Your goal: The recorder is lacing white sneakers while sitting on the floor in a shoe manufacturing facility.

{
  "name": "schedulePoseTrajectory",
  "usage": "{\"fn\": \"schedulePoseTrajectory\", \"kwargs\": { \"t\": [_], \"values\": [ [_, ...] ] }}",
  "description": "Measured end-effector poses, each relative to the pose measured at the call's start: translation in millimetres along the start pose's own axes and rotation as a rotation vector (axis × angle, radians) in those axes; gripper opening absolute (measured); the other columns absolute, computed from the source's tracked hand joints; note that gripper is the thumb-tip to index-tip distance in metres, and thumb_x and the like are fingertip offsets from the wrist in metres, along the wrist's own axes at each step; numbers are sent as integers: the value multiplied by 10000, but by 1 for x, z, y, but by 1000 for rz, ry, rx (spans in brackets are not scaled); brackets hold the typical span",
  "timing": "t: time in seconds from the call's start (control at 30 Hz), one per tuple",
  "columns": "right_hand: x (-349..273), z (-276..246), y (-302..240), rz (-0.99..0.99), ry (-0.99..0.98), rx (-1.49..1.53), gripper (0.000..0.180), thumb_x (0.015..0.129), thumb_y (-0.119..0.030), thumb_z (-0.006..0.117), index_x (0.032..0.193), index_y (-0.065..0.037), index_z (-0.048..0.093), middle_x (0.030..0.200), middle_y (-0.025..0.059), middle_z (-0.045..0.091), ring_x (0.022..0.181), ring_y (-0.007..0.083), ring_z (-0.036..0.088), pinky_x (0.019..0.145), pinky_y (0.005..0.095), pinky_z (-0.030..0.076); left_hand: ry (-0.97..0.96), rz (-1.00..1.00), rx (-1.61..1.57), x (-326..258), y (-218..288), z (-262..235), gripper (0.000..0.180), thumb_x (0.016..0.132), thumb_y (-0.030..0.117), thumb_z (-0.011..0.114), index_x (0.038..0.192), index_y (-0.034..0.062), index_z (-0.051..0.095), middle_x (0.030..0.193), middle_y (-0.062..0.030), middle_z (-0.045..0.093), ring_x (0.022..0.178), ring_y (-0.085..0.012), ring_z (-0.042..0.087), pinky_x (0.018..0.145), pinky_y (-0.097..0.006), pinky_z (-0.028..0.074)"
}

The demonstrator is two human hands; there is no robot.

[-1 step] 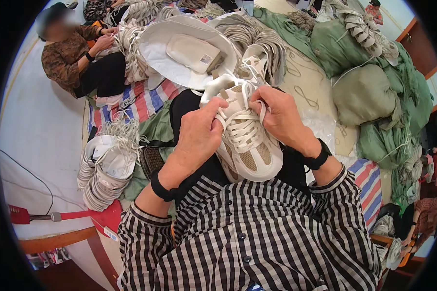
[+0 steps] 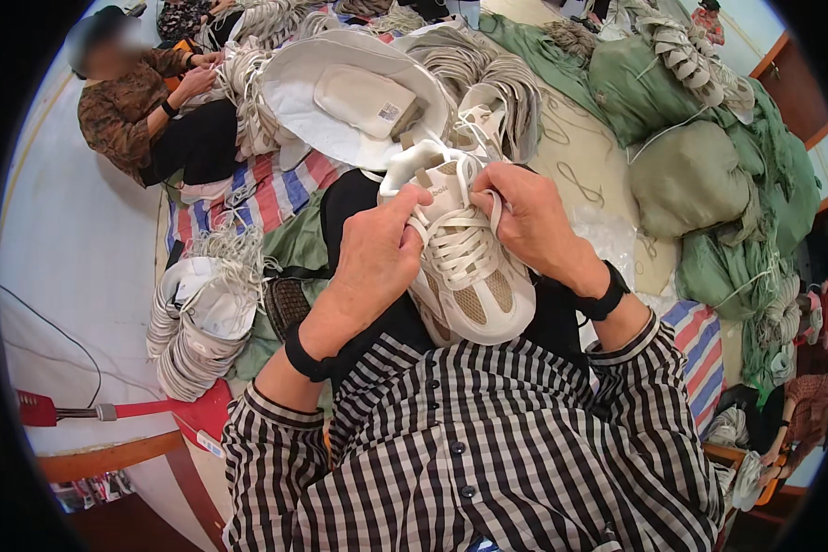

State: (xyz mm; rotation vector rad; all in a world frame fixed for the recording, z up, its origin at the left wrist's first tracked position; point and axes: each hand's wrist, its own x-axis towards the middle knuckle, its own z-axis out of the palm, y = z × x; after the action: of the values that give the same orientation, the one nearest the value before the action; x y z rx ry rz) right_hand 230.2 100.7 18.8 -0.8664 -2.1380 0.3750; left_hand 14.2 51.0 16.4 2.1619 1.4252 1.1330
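Observation:
A white and beige lace-up sneaker [image 2: 484,308] rests between my thighs, its toe towards me. White shoelace [image 2: 460,248] criss-crosses its front below the tongue [image 2: 442,191]. My left hand [image 2: 377,244] is closed at the upper left of the lacing, thumb and finger pinching lace by the eyelet edge. On the opposite side my right hand [image 2: 529,221] pinches lace near the top eyelets, and a strand loops down beside its fingers. Their fingertips partly hide the lace ends and the shoe's collar.
Just beyond the sneaker lies a large white bowl-like container [image 2: 290,92] with a pale flat piece inside. Stacked shoe uppers [image 2: 202,327] sit at left, with more [image 2: 511,92] behind. Green sacks [image 2: 695,179] fill the right. Another person [image 2: 147,101] works at far left.

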Motion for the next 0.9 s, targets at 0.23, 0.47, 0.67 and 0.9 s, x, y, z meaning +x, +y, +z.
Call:
{"fn": "schedulePoseTrajectory", "kwargs": {
  "t": [0.23, 0.47, 0.67, 0.9],
  "values": [
    [25, -46, 12, 96, -224, 259, 175, 860, -26, 608, 1032, -6, 633, 895, 140, 677, 823, 255, 663, 728, 332, 510, -119, -72, -158, -8, -11, -31, 331, 855, -44, 549, 1166, 48, 613, 812, -101, 633, 706, -205, 613, 674, -306, 497],
    [68, -46, 8, -272, -410, 159, 288, 820, -143, 696, 1086, -42, 650, 1051, 117, 663, 1019, 291, 607, 878, 402, 484, -281, 352, 121, 37, -17, -54, 307, 784, 112, 707, 1073, 55, 624, 1043, -122, 633, 1042, -336, 573, 903, -417, 456],
    [91, -51, 13, -229, -836, -51, 331, 764, -190, 733, 1072, -88, 666, 962, 100, 627, 1021, 305, 592, 867, 421, 479, -768, 222, 117, 71, -11, -59, 292, 758, 165, 738, 1011, 66, 632, 996, -117, 595, 1013, -342, 576, 885, -433, 465],
    [100, -47, 7, -355, -918, -107, 231, 737, -164, 724, 951, -75, 726, 927, 108, 652, 998, 320, 586, 817, 439, 493, -910, 243, 120, 84, -6, -56, 239, 739, 137, 745, 938, 39, 656, 985, -155, 615, 970, -374, 605, 858, -449, 486]
  ]
}}
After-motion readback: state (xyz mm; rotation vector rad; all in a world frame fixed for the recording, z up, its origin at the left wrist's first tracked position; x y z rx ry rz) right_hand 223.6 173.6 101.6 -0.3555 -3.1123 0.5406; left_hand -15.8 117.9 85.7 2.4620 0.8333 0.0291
